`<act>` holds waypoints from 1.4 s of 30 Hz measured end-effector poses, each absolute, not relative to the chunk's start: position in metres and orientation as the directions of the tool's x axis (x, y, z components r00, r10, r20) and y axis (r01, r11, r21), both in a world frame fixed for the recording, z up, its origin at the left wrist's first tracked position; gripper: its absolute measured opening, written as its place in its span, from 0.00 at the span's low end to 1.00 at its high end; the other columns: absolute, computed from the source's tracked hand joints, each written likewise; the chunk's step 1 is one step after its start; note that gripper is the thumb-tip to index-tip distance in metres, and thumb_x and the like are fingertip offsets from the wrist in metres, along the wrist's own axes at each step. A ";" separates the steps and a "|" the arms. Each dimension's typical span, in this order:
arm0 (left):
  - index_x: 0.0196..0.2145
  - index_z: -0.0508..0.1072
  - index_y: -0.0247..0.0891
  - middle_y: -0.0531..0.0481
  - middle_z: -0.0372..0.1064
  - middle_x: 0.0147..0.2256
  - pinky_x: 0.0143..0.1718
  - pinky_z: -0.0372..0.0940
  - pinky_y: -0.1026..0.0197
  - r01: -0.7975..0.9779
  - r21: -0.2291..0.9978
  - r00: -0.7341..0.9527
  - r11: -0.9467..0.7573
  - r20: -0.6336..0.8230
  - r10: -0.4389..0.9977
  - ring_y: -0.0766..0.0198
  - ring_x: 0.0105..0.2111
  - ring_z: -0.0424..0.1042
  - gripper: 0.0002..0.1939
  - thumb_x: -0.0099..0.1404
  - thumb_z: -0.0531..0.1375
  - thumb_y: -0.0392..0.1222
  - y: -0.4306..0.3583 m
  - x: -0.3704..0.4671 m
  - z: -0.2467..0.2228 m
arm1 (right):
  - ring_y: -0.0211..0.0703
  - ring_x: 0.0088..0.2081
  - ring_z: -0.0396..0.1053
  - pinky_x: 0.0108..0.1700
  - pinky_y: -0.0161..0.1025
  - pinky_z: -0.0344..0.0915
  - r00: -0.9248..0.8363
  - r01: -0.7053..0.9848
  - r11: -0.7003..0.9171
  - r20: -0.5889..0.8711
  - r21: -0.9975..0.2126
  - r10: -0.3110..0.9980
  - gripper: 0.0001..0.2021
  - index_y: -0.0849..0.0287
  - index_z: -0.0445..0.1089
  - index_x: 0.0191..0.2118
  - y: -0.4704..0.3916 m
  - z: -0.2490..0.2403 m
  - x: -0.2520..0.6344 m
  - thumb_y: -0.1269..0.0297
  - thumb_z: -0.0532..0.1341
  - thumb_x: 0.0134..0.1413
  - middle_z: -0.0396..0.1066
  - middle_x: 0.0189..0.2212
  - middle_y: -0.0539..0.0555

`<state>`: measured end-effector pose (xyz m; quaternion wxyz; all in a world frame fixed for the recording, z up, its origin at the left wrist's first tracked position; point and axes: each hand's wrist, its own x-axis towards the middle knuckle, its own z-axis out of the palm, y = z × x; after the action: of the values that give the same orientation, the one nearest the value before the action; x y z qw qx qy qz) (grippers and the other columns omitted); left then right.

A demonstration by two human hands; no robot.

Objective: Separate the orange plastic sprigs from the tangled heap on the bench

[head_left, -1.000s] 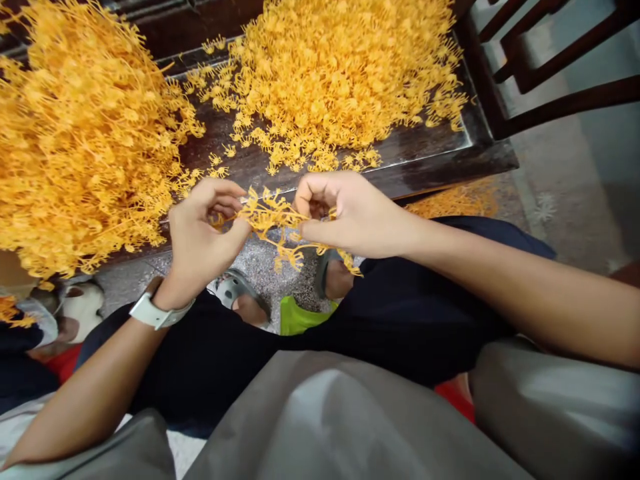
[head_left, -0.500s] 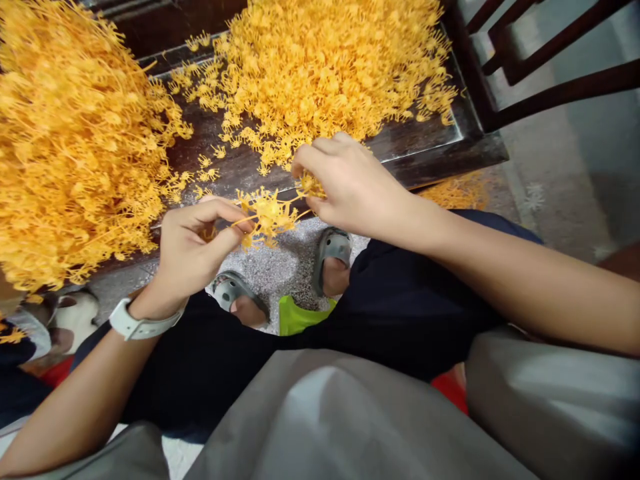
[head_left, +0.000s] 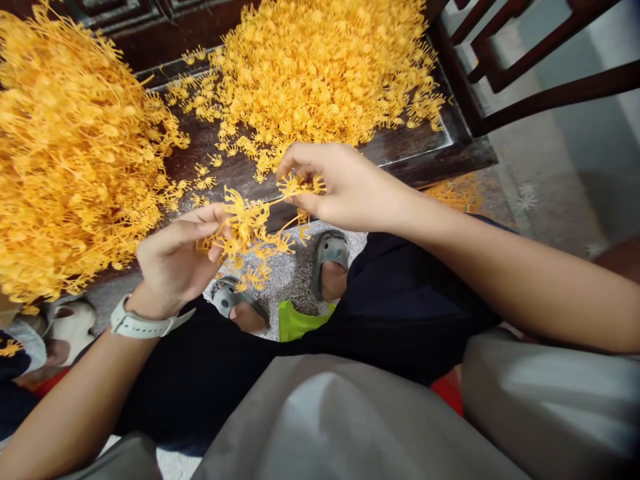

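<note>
Left hand [head_left: 175,257], rolled over since a moment ago, pinches a yellow sprig [head_left: 246,227]; the right hand [head_left: 340,187], fingers curled, holds its other end. Sagging lower by the front edge of the bench [head_left: 425,162], it seems easier to work.

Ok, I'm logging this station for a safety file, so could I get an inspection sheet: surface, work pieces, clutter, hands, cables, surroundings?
Surface: dark wooden bench, bearing a left heap and a right heap of yellow pieces.
Work pieces: one branched yellow cluster, held off the bench.
Clutter: loose yellow bits between the heaps; orange pieces below the bench's right end.
Hands: left hand grips the cluster's near side; right hand holds its other end.
Cables: nothing seen.
Surroundings: speckled floor, grey shoes, green object, partly hidden; dark slatted frame at right.
</note>
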<state>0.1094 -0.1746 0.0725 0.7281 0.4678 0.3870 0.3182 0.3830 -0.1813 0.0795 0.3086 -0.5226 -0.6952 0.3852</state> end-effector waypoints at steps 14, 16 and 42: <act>0.25 0.71 0.40 0.56 0.58 0.19 0.18 0.49 0.64 0.207 0.978 0.528 -0.028 -0.088 0.845 0.70 0.18 0.54 0.17 0.63 0.74 0.44 -0.179 0.109 0.065 | 0.43 0.29 0.64 0.32 0.41 0.57 -0.313 0.487 0.065 -0.104 -0.871 0.944 0.09 0.56 0.77 0.39 -0.170 0.086 0.380 0.68 0.74 0.52 0.71 0.27 0.50; 0.26 0.70 0.39 0.56 0.62 0.20 0.18 0.50 0.67 0.260 0.962 0.543 -0.086 -0.072 0.837 0.72 0.18 0.56 0.17 0.60 0.75 0.40 -0.180 0.108 0.069 | 0.42 0.30 0.66 0.33 0.40 0.59 -0.314 0.474 0.027 -0.140 -0.880 0.939 0.08 0.58 0.77 0.38 -0.164 0.087 0.384 0.73 0.71 0.51 0.74 0.30 0.51; 0.44 0.83 0.39 0.52 0.71 0.23 0.27 0.72 0.63 -0.007 0.971 0.616 0.238 -0.183 0.766 0.67 0.21 0.70 0.10 0.68 0.72 0.44 -0.183 0.103 0.080 | 0.35 0.31 0.59 0.39 0.37 0.56 -0.639 0.319 0.394 0.112 -0.862 0.761 0.09 0.60 0.64 0.30 -0.163 0.069 0.364 0.76 0.62 0.59 0.63 0.26 0.46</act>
<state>0.1029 -0.1833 0.0802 0.7081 0.5538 0.3428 0.2727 0.3636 -0.1633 0.0691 0.2552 -0.3398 -0.7950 0.4330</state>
